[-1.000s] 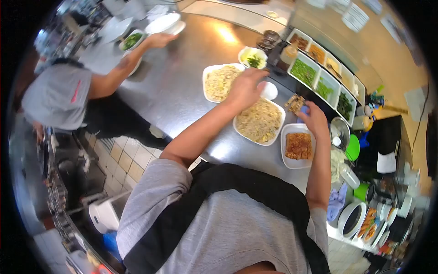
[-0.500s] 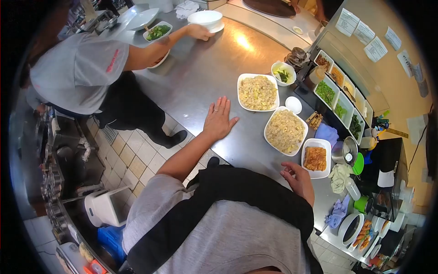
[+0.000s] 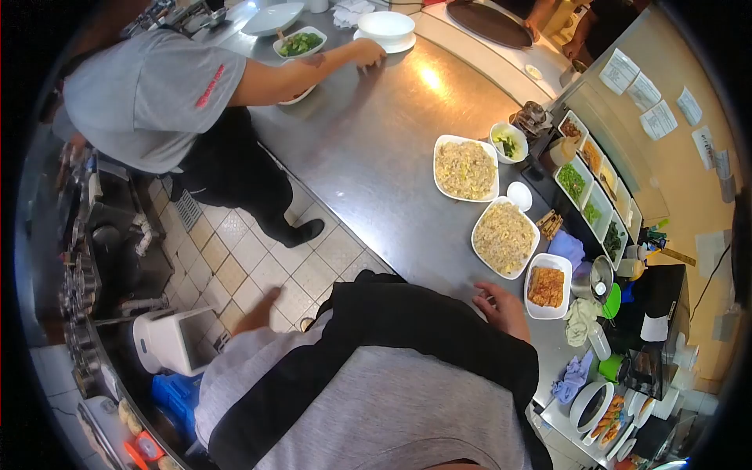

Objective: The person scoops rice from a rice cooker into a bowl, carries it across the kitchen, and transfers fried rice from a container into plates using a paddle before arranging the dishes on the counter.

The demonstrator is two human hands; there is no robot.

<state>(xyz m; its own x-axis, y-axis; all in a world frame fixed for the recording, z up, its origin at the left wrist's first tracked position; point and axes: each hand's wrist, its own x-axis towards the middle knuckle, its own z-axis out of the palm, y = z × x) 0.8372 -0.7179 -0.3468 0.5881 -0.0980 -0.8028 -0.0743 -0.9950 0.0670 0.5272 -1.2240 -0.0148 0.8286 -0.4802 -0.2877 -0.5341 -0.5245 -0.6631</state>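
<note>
My right hand [image 3: 503, 308] is at the counter's near edge, fingers loosely bent and apart, with nothing in it. Just right of it is a white dish of sliced, breaded-looking brown food [image 3: 546, 287]. Beyond lie two square white bowls of fried rice, the nearer fried rice [image 3: 505, 239] and the farther fried rice [image 3: 466, 170]. A small white round dish [image 3: 519, 196] sits beside them. My left hand [image 3: 269, 302] hangs low at my left side over the tiled floor, off the counter; it is blurred, and its fingers cannot be made out.
At left, a co-worker's hand [image 3: 366, 53] reaches over the steel counter [image 3: 368, 157] near a white bowl on a plate [image 3: 385, 30]. A bowl of greens [image 3: 300, 44] stands by that arm. Topping trays [image 3: 595, 188] line the right side. A white stool [image 3: 168, 341] stands behind at left.
My left hand has left the counter and dropped back to my side. The co-worker's hand has come away from the white bowl and plate. My view has shifted slightly.
</note>
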